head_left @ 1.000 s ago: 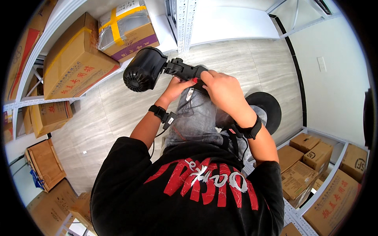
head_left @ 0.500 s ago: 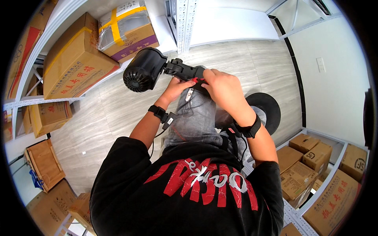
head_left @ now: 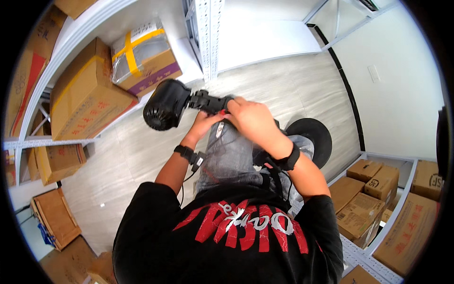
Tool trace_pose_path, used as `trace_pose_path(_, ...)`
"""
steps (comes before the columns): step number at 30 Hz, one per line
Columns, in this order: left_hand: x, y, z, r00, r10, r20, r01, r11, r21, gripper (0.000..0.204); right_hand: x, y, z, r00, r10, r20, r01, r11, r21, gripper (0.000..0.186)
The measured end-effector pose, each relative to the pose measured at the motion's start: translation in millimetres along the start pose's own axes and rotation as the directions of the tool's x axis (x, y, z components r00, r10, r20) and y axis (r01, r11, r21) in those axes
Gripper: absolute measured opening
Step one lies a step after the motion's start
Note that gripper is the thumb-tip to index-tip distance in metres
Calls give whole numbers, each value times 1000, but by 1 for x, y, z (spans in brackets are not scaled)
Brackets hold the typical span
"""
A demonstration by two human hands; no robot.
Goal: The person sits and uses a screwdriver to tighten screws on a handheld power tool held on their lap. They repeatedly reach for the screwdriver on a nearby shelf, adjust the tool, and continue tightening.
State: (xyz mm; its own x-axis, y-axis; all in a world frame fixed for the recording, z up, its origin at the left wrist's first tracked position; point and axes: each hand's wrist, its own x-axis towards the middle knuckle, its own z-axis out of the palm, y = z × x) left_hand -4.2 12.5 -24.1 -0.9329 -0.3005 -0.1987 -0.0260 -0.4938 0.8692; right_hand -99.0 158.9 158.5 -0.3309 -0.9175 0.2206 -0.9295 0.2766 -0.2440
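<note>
Lower in view now, the black, slotted, cylinder-headed device [head_left: 176,102] stays held between the curled left hand [head_left: 204,124] and half-closed right hand [head_left: 249,121].

Pale grey floor [head_left: 125,158] with a streaked grain and thin seams runs beside white metal shelving [head_left: 78,35] loaded with cardboard boxes [head_left: 92,102]. A white shelf board [head_left: 265,40] spans the far side. The right-hand white wall [head_left: 402,104] carries a switch plate [head_left: 373,74] above a black strip [head_left: 350,102]; another boxed-up rack [head_left: 396,210] stands below. Light is bright.
</note>
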Motion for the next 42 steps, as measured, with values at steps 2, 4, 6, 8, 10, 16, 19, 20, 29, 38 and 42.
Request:
trace_pose_path(2, -1, 6, 3, 1000, 18, 2, -18, 999, 51, 45, 1, -2, 7, 993, 119, 10, -118, 992, -43, 21)
trace_pose_path(4, -3, 6, 3, 1000, 6, -4, -6, 999, 43, 46, 0, -1, 6, 987, 148, 66, -148, 989, -4, 24)
trace_pose_path(6, -2, 1, -3, 1000, -13, 14, 12, 1000, 23, 50, 1, -9, -13, 988, 69, 136, -90, 984, 152, 25)
trace_pose_path(8, -1, 7, 0, 998, -48, 36, 45, 996, 81, 54, 0, -7, -21, 989, 5, 150, -27, 989, 145, 24)
trace_pose_path(10, 1, 3, -1, 999, 24, 37, -25, 999, 36, 57, 0, 6, -11, 983, -180, 45, 173, 976, 134, 13)
trace_pose_path(16, 3, -5, -5, 999, -32, 21, 32, 999, -21, 52, -1, 6, -2, 1000, -12, 22, 12, 1000, 1, 15)
trace_pose_path(19, 2, -9, -9, 999, -34, 24, 35, 998, -47, 52, -2, -1, -3, 997, 54, 58, -55, 998, 23, 19)
trace_pose_path(20, 2, -10, -9, 999, -31, 30, 33, 997, -65, 52, -2, -4, -9, 997, 50, 61, -52, 998, 44, 20)
trace_pose_path(29, 1, -8, -8, 998, -7, 62, 8, 1000, -4, 53, -3, 1, -13, 990, -72, 125, 61, 994, 90, 10)
trace_pose_path(38, -1, 2, 1, 1000, -7, 11, 7, 999, -50, 36, -1, -2, -18, 987, -152, -51, 157, 980, 122, 10)
trace_pose_path(42, -1, 4, 1, 1000, 5, 8, -5, 1000, -13, 30, -2, 3, -13, 996, -88, 26, 85, 991, 100, 12)
